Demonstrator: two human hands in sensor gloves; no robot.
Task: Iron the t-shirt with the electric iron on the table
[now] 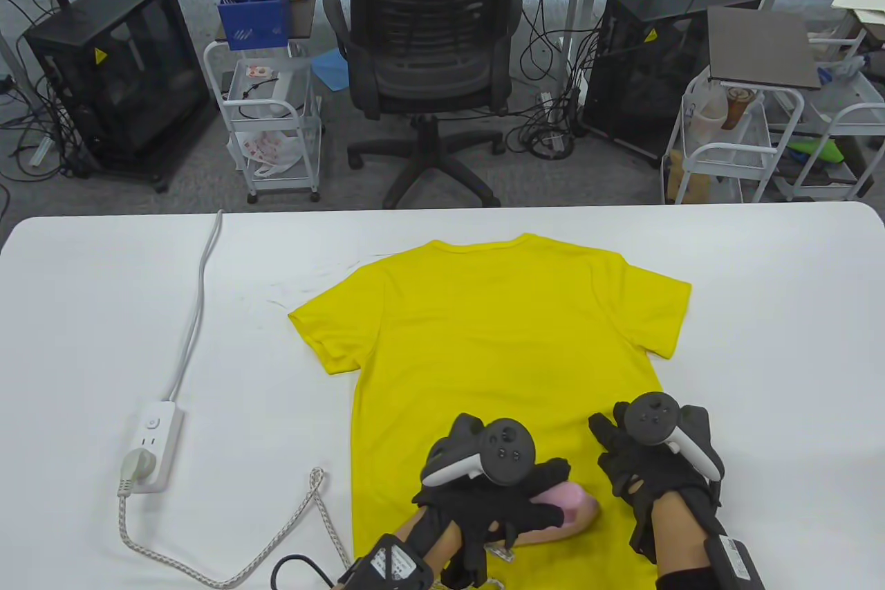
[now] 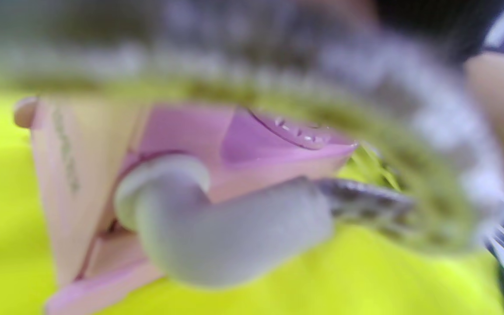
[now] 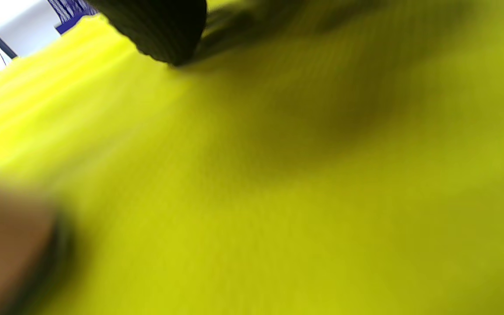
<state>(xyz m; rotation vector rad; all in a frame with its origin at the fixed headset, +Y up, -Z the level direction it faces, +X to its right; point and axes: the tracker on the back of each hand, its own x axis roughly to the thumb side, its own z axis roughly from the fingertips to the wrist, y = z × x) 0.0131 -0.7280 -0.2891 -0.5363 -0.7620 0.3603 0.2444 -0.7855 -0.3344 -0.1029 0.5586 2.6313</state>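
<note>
1. The yellow t-shirt [image 1: 484, 369] lies flat on the white bench [image 1: 774, 341], collar toward the far edge, sleeves spread to either side, hem toward the person.
2. The left hand [image 1: 484, 486] grips the pink electric iron [image 1: 570, 510], its grip wrapped over the handle. The iron sits on the lower part of the shirt near the hem, nose pointing to the person's right.
3. In the left wrist view the iron's pink body [image 2: 182, 144] rests on yellow fabric, with its grey cord sleeve [image 2: 225, 236] coming off the rear.
4. The right hand [image 1: 657, 465] rests on the shirt just beside the iron's nose, fingers spread and holding nothing – it seems to be pinning the cloth flat.
5. The braided cord [image 1: 207, 562] runs across the bench to a white power strip [image 1: 153, 441] at the left, where a plug is seated.
6. Judged step: pressing the lower body of the shirt, with most of the fabric above it apparently yet to be covered.
7. Next move, as I judge it – slide the iron up toward the chest in steady strokes, keeping the right hand clear of the soleplate and the cord free of snags.
</note>
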